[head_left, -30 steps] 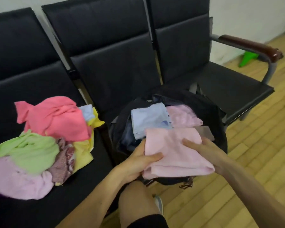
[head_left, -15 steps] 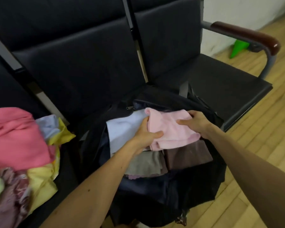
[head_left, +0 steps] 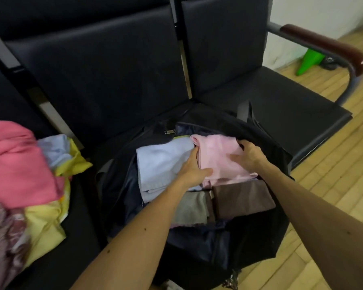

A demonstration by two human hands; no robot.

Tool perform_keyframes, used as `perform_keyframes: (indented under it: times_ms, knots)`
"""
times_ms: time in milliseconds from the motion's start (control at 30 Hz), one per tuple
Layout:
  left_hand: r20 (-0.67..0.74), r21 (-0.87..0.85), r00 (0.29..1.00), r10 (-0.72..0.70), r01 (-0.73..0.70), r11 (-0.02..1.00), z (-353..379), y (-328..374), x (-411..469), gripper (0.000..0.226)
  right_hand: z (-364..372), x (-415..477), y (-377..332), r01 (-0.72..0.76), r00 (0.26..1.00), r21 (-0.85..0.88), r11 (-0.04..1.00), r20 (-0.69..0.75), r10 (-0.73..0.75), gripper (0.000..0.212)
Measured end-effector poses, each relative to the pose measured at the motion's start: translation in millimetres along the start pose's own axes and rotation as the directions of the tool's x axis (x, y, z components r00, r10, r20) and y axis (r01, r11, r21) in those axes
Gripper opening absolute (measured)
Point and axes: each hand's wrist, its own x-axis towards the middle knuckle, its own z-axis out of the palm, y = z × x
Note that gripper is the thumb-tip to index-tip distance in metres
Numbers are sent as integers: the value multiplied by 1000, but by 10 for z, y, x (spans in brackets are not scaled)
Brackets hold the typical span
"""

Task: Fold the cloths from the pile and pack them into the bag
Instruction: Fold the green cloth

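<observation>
A folded pale pink cloth (head_left: 216, 155) lies at the back of the open black bag (head_left: 260, 237), which stands on the black seat. My left hand (head_left: 194, 168) grips the cloth's left edge, thumb on top. My right hand (head_left: 247, 153) holds its right side, thumb on the cloth and fingers curled over the far edge. Inside the bag there are also a folded light blue cloth (head_left: 161, 164), a grey one (head_left: 192, 208) and a brown one (head_left: 243, 197). The unfolded pile (head_left: 19, 164) sits on the seat at the left, a bright pink cloth on top.
A row of black padded chairs (head_left: 105, 76) runs behind the bag. The right chair has a brown wooden armrest (head_left: 327, 45). A green object (head_left: 308, 60) stands on the wooden floor (head_left: 333, 164) by the white wall.
Both hands carried the folded pink cloth forward from in front of the bag and set it down inside at the back, over the earlier pink one. The view shifted right and closer.
</observation>
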Motion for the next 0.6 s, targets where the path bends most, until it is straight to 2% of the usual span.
perform_keyframes:
  times_ms: [100,167,233,300,367,433,500,600]
  knots:
    - [-29,-15,997,-69,68,998,-186,90,-157,67,-121,-235,-149,10,997,-110,994,73,-2,64]
    - [-84,-98,994,-65,56,994,-395,187,-349,49,-183,-484,-324,59,998,-75,995,1,-59,58]
    - [-170,-88,985,13,-28,996,-688,281,-666,32,-177,-871,-582,175,982,78,981,-89,-168,47]
    - [-270,81,948,171,-155,985,-1027,303,-1102,21,-81,-1389,-869,304,950,285,909,-161,-267,34]
    - [-351,270,880,321,-233,934,-1336,215,-1586,14,121,-1931,-1094,406,913,451,795,-232,-335,19]
    - [-408,417,832,376,-197,887,-1594,-23,-2180,8,490,-2453,-1285,462,885,578,672,-249,-394,11]
    - [-455,478,822,342,-98,873,-1759,-362,-2776,4,969,-2868,-1425,463,868,653,599,-197,-456,20]
    - [-553,443,813,181,104,890,-1970,-1010,-3471,5,1646,-3246,-1655,415,851,659,628,-37,-523,24]
